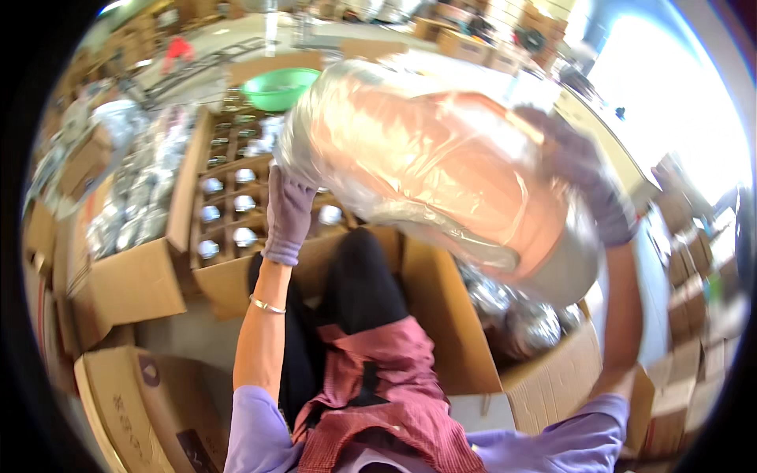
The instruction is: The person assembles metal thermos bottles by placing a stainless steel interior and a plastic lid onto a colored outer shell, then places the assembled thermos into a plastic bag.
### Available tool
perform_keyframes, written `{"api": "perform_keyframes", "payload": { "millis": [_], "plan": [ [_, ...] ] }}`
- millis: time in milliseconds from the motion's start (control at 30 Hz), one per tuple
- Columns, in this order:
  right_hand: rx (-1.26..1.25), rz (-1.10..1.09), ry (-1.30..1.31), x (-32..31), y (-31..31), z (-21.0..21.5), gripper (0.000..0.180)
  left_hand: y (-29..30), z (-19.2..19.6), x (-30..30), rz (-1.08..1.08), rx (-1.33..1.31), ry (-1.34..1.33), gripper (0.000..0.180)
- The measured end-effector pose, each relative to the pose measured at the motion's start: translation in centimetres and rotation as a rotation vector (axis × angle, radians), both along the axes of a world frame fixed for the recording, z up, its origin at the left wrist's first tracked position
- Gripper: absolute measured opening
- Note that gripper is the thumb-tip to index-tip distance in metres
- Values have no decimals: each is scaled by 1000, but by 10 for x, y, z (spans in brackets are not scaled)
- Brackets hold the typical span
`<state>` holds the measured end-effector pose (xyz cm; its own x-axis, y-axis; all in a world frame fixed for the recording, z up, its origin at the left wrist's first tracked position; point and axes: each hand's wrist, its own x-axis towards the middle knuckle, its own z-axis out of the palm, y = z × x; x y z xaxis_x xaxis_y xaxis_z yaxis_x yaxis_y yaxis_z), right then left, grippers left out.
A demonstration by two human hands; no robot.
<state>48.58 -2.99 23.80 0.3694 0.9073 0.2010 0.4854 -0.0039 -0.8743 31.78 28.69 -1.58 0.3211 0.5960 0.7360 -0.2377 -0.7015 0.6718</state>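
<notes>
A large bundle wrapped in clear plastic (426,158), peach-coloured inside, is held up in front of me between both hands. It is smeared by motion and I cannot make out its contents. My left hand (290,209), in a greyish-purple glove, grips its left end from below, with the fingers partly hidden behind the plastic. At the upper right, my right hand (579,173), also gloved and blurred, is closed on the bundle's other end. Beneath the bundle stands an open cardboard box (453,315) with shiny plastic-wrapped round items (532,327) in it.
Ahead on the left, a divided carton (229,256) holds silvery-topped items in its compartments, with a green basin (280,88) above it. Farther left, another open carton (130,276) contains plastic-wrapped goods (146,189). A closed carton (118,410) lies at lower left; stacked boxes (686,315) line the right.
</notes>
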Motion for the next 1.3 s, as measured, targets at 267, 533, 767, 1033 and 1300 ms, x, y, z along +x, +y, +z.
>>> {"api": "perform_keyframes", "payload": {
  "millis": [267, 533, 767, 1033, 1300],
  "plan": [
    [228, 86, 433, -33, 150, -280, 56, 21, 99, -122, -422, -69, 65, 32],
    [357, 352, 611, -63, 162, -229, 109, -9, 59, -97, -576, -317, 83, 37],
    [38, 382, 744, -112, 77, -345, 122, 31, 28, -101, -629, -539, -274, 58],
    [-368, 487, -664, -117, -12, -320, 90, 13, -9, -62, -1063, -1139, -339, 71],
    [396, 111, -553, -98, 137, -156, 33, -21, 7, -42, -762, -1072, -90, 65]
  ]
}}
